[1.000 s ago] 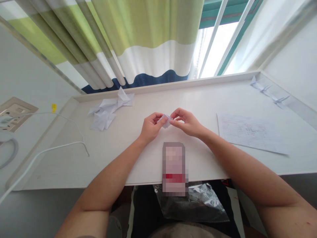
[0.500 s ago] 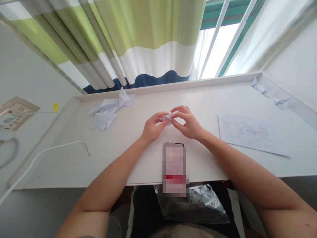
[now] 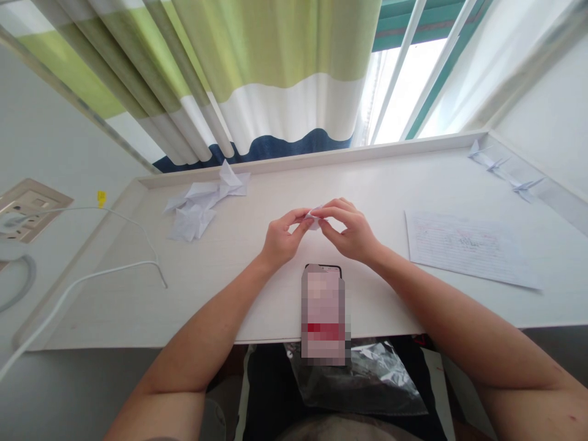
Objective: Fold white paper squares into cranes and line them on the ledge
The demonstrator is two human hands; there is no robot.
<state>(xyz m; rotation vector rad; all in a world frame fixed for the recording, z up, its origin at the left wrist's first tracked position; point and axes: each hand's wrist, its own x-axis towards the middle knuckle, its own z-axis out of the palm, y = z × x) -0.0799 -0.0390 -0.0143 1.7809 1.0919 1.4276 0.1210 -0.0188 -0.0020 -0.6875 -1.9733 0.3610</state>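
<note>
Between my two hands, over the middle of the white desk [image 3: 257, 306], is a small piece of folded white paper [image 3: 314, 224]. My left hand [image 3: 283, 237] pinches its left side between thumb and fingers. On the other side, the fingers and thumb of my right hand [image 3: 346, 228] close on the paper's upper right part. Fingertips cover much of the paper, so its exact shape is hidden. Just below the hands lies a phone [image 3: 323, 309] with a blurred screen, reaching over the desk's front edge.
Folded white papers [image 3: 197, 205] lie in a pile at the back left. Lined sheets [image 3: 463, 248] rest at the right, with several folded paper figures [image 3: 496, 165] along the far right edge. A white cable [image 3: 114, 265] crosses the left side. Clear plastic [image 3: 367, 380] covers my lap.
My right hand's fingers have shifted slightly left and closed further over the paper, whose visible shape differs a little. My left hand stays nearly in place.
</note>
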